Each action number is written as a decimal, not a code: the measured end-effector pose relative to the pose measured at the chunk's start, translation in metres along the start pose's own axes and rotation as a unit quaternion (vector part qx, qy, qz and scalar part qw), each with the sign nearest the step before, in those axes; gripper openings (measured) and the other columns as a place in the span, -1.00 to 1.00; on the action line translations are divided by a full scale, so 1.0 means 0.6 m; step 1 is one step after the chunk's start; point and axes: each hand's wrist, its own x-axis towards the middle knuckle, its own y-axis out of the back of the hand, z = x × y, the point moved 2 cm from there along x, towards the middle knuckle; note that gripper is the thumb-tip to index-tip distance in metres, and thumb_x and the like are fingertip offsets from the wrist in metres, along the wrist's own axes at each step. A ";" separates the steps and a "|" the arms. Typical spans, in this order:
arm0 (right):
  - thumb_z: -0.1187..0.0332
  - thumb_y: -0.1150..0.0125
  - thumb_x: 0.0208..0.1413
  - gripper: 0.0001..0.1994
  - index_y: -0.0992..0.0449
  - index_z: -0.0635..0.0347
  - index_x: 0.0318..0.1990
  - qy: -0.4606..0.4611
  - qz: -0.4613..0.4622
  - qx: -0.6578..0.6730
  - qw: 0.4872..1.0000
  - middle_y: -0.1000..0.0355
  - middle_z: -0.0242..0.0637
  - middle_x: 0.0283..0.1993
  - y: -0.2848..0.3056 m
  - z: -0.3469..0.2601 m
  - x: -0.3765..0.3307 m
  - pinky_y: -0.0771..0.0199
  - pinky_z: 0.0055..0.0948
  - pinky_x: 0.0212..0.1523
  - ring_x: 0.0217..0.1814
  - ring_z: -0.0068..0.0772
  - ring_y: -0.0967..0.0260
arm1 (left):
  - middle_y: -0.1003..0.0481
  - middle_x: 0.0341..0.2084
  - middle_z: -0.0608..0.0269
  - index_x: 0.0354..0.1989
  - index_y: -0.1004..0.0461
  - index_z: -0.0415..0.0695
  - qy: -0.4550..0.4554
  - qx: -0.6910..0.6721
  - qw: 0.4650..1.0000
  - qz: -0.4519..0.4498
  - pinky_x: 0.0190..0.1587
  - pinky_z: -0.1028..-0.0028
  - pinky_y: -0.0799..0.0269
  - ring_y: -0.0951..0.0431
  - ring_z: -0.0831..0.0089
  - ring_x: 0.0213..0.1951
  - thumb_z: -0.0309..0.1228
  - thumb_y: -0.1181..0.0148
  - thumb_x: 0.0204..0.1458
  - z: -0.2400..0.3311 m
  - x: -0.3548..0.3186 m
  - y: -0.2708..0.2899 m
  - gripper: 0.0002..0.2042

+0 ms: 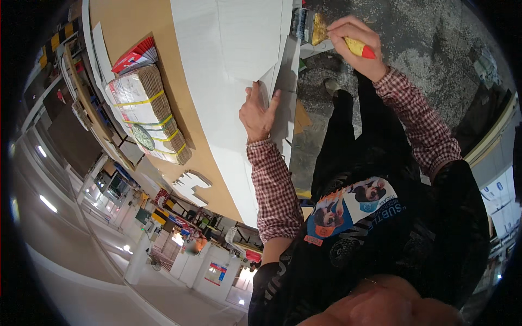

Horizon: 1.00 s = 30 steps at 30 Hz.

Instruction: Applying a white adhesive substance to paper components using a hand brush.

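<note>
Yellow-handled flat paintbrush with a red butt end (354,46) sits in the person's right hand (365,36), just beyond the right edge of a long white sheet (234,43). From where I stand, the fingers of that hand are closed around the handle, much as one holds a pen, probably for fine control of the yellowed bristles. These point toward the sheet, above the speckled grey floor (429,43).

The left hand (258,115) rests on the sheet near its right edge, thumb and forefinger spread wide, gripping nothing that I can make out; I take it to be steadying the sheet there.

Under the sheet is a tan-brown surface (155,19). Left of the sheet lies a block of brown-edged flat pieces in printed wrapping (142,108), its yellow straps presumably keeping the stack together. A red fanned stack of folded paper (135,55) touches it. A jagged white scrap (191,187) lies left of the sheet's lower part, perhaps clear of both hands on purpose.
</note>
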 end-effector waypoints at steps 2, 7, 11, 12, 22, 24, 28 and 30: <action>0.50 -0.24 -0.01 -0.93 -0.49 0.27 -0.36 0.018 -0.027 0.003 0.999 -0.44 -0.27 -0.25 -0.013 -0.007 -0.014 -0.44 -0.55 -0.27 -0.28 -0.46 -0.42 | -0.38 -0.07 -0.35 0.09 -0.31 -0.26 0.005 0.000 1.000 -0.009 -0.14 0.20 -0.44 -0.50 -0.12 -0.14 0.01 -0.20 -0.10 -0.007 0.004 0.003 -0.33; 0.49 -0.23 0.01 -0.93 -0.49 0.30 -0.37 -0.001 -0.039 0.040 0.998 -0.43 -0.26 -0.26 -0.007 -0.032 -0.017 -0.44 -0.55 -0.29 -0.29 -0.45 -0.42 | -0.43 -0.18 -0.27 0.05 -0.33 -0.29 -0.038 0.013 0.999 0.026 -0.29 0.19 -0.44 -0.53 -0.07 -0.28 0.00 -0.22 -0.12 -0.008 0.003 0.005 -0.34; 0.53 -0.17 0.03 -0.95 -0.49 0.34 -0.38 0.000 -0.010 -0.029 1.000 -0.44 -0.20 -0.21 -0.006 -0.030 -0.012 -0.42 -0.53 -0.24 -0.24 -0.43 -0.43 | -0.43 -0.19 -0.26 0.07 -0.31 -0.28 -0.037 0.023 0.999 0.010 -0.31 0.18 -0.44 -0.54 -0.05 -0.27 0.00 -0.21 -0.11 0.005 0.000 0.001 -0.33; 0.53 -0.17 0.03 -0.96 -0.49 0.33 -0.38 -0.014 -0.027 -0.016 0.999 -0.44 -0.20 -0.22 -0.012 -0.029 -0.024 -0.41 -0.52 -0.24 -0.25 -0.43 -0.43 | -0.42 -0.18 -0.29 0.08 -0.29 -0.29 -0.040 0.031 0.999 0.010 -0.30 0.18 -0.45 -0.53 -0.07 -0.26 0.00 -0.21 -0.10 0.008 -0.001 0.000 -0.32; 0.51 -0.20 0.02 -0.96 -0.49 0.29 -0.39 -0.050 -0.020 0.029 0.998 -0.45 -0.25 -0.28 -0.013 -0.071 -0.085 -0.42 -0.50 -0.26 -0.25 -0.43 -0.42 | -0.03 0.16 -0.49 0.26 -0.04 -0.28 0.004 0.091 0.981 0.169 0.09 0.04 -0.25 -0.07 -0.34 0.20 0.17 -0.28 -0.25 0.010 -0.030 -0.098 0.00; 0.51 -0.20 0.02 -0.95 -0.48 0.29 -0.39 -0.052 -0.007 0.011 0.999 -0.45 -0.25 -0.28 0.001 -0.074 -0.090 -0.42 -0.51 -0.26 -0.26 -0.43 -0.42 | 0.18 0.25 -0.46 0.32 0.09 -0.23 -0.006 0.093 0.973 0.210 0.25 -0.04 0.05 0.16 -0.37 0.28 0.21 -0.30 -0.31 0.012 -0.044 -0.122 0.10; 0.52 -0.21 0.03 -0.95 -0.48 0.31 -0.38 -0.039 -0.007 -0.005 0.999 -0.44 -0.26 -0.27 0.001 -0.066 -0.109 -0.41 -0.52 -0.27 -0.27 -0.45 -0.41 | 0.11 0.22 -0.50 0.31 0.08 -0.25 0.011 0.140 0.979 0.151 0.21 -0.04 -0.04 0.07 -0.44 0.23 0.17 -0.26 -0.20 -0.021 -0.079 -0.124 0.02; 0.52 -0.21 0.03 -0.95 -0.47 0.31 -0.38 -0.032 -0.003 -0.008 0.999 -0.44 -0.27 -0.27 -0.009 -0.070 -0.113 -0.41 -0.52 -0.26 -0.27 -0.46 -0.41 | 0.09 0.22 -0.48 0.31 0.08 -0.24 0.001 0.110 0.988 0.104 0.17 -0.01 -0.11 0.03 -0.43 0.22 0.15 -0.24 -0.18 -0.036 -0.079 -0.097 0.00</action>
